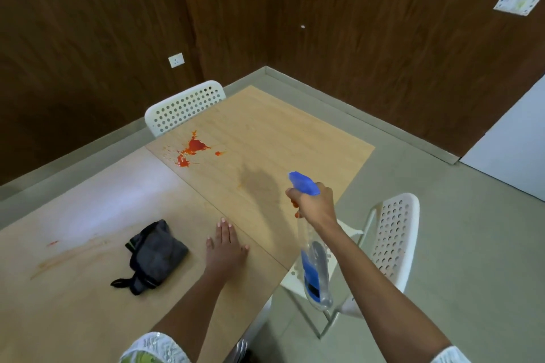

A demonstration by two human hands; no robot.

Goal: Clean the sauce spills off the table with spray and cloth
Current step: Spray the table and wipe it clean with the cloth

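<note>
A red sauce spill (193, 150) lies on the far part of the wooden table (265, 132), near its far-left edge. My right hand (314, 205) grips a clear spray bottle (315, 271) with a blue head, held in the air over the table's right edge, nozzle pointing toward the spill. My left hand (225, 247) rests flat on the table with straight fingers. A crumpled dark grey cloth (153, 256) lies just left of that hand. A faint orange smear (70, 253) and a small red spot (53, 243) mark the near-left tabletop.
A white perforated chair (185, 106) stands at the table's far side, behind the spill. Another white chair (392, 236) stands on the right, below my right arm. Brown wood-panelled walls enclose the corner; grey floor lies to the right.
</note>
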